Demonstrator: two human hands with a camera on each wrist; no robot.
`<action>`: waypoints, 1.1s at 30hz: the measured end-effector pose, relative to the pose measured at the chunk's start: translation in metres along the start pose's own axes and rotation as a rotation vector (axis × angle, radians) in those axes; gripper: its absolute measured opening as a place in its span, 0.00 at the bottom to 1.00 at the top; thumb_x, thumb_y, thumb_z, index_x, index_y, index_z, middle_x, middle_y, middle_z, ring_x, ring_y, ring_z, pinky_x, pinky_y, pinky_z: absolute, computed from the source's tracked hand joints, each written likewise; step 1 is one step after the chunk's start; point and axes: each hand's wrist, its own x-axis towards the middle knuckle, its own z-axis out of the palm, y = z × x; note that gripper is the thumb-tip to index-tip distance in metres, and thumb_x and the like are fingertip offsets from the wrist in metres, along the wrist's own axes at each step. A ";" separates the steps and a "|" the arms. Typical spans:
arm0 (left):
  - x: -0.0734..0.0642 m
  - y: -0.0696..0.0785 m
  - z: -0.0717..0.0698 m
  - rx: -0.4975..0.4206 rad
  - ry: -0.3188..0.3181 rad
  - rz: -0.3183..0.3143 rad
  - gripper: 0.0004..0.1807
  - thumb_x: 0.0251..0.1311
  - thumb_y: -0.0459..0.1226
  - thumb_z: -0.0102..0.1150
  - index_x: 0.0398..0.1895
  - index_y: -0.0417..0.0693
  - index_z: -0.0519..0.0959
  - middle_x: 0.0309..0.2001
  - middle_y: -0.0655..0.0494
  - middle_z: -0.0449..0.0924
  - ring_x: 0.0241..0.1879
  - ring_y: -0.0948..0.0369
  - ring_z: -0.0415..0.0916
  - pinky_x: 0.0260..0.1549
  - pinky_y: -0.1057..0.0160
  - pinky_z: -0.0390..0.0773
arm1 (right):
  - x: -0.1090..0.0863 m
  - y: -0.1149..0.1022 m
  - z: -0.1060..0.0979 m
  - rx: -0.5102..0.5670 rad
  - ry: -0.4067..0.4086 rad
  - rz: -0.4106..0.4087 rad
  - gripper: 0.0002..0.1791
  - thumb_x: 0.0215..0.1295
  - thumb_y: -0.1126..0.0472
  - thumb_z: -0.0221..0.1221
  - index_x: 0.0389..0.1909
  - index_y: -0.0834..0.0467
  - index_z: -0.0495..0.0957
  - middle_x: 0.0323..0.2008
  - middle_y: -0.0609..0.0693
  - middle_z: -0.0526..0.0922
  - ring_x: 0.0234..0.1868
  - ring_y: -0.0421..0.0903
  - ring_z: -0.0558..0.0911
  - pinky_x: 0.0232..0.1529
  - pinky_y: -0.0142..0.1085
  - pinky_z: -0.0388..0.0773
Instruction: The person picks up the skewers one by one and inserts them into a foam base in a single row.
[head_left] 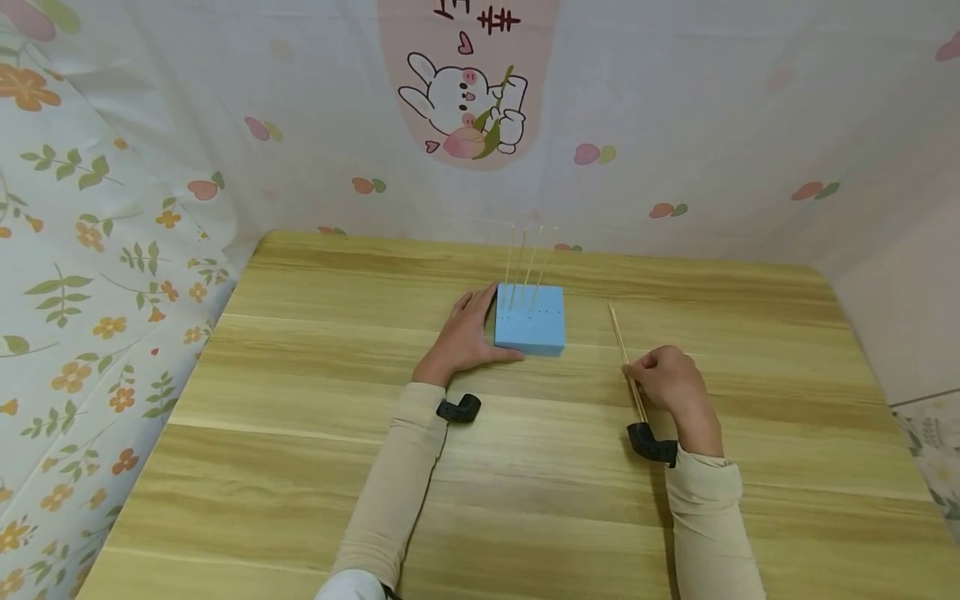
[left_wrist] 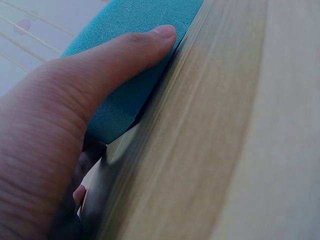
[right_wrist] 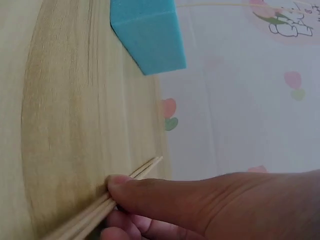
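My left hand [head_left: 465,337] holds a light blue foam block [head_left: 530,333] at its left side. The thumb [left_wrist: 145,45] lies along the near face, and the other fingers reach toward the back left corner. Several thin wooden skewers [head_left: 532,267] stand upright in the block's far left part, and small holes dot its top. To the right of the block, my right hand [head_left: 670,379] pinches a small bundle of wooden skewers [right_wrist: 95,212] between thumb and fingers. Their tips point away from me, low over the table.
The block sits on a wood-grain table [head_left: 337,350]. Behind it hangs a white cloth [head_left: 315,92] with a rabbit print, and a floral cloth [head_left: 90,250] hangs at the left. A black wrist mount [head_left: 459,408] is by the left wrist, another [head_left: 651,446] by the right.
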 end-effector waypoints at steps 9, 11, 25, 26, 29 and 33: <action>0.000 -0.002 -0.005 0.008 -0.002 -0.003 0.71 0.47 0.60 0.80 0.86 0.51 0.43 0.83 0.52 0.49 0.82 0.47 0.36 0.79 0.47 0.44 | -0.001 -0.023 -0.005 0.070 0.123 -0.165 0.18 0.80 0.57 0.55 0.44 0.72 0.80 0.34 0.60 0.84 0.33 0.51 0.82 0.30 0.37 0.76; 0.000 -0.002 -0.005 0.003 -0.002 -0.001 0.71 0.47 0.60 0.79 0.86 0.50 0.43 0.83 0.52 0.49 0.82 0.46 0.36 0.80 0.47 0.43 | 0.002 -0.034 -0.003 0.086 0.153 -0.209 0.18 0.80 0.57 0.54 0.45 0.72 0.78 0.33 0.59 0.83 0.32 0.52 0.82 0.29 0.36 0.75; 0.001 -0.004 0.007 0.021 -0.010 0.035 0.71 0.46 0.62 0.80 0.85 0.49 0.45 0.83 0.52 0.50 0.82 0.46 0.39 0.80 0.48 0.43 | 0.027 -0.106 0.022 0.445 0.593 -0.748 0.10 0.79 0.68 0.54 0.48 0.74 0.71 0.37 0.66 0.81 0.30 0.36 0.80 0.36 0.22 0.78; 0.001 -0.004 0.006 0.026 -0.005 0.032 0.71 0.45 0.62 0.80 0.85 0.49 0.45 0.83 0.53 0.51 0.82 0.46 0.40 0.79 0.48 0.44 | 0.028 -0.109 0.024 0.456 0.605 -0.791 0.10 0.78 0.69 0.55 0.48 0.75 0.71 0.37 0.66 0.82 0.31 0.40 0.81 0.37 0.22 0.79; 0.002 -0.004 0.003 0.031 0.010 0.027 0.72 0.44 0.61 0.81 0.85 0.49 0.45 0.82 0.53 0.51 0.82 0.47 0.40 0.79 0.49 0.44 | 0.033 -0.115 0.029 0.436 0.629 -0.880 0.09 0.75 0.72 0.56 0.49 0.76 0.73 0.38 0.67 0.83 0.32 0.51 0.84 0.40 0.22 0.79; 0.003 -0.005 -0.001 0.043 0.007 0.021 0.72 0.45 0.61 0.80 0.85 0.49 0.45 0.83 0.54 0.50 0.82 0.48 0.40 0.80 0.51 0.42 | 0.037 -0.116 0.032 0.373 0.644 -0.915 0.08 0.74 0.72 0.59 0.47 0.74 0.77 0.36 0.64 0.85 0.33 0.55 0.86 0.43 0.20 0.78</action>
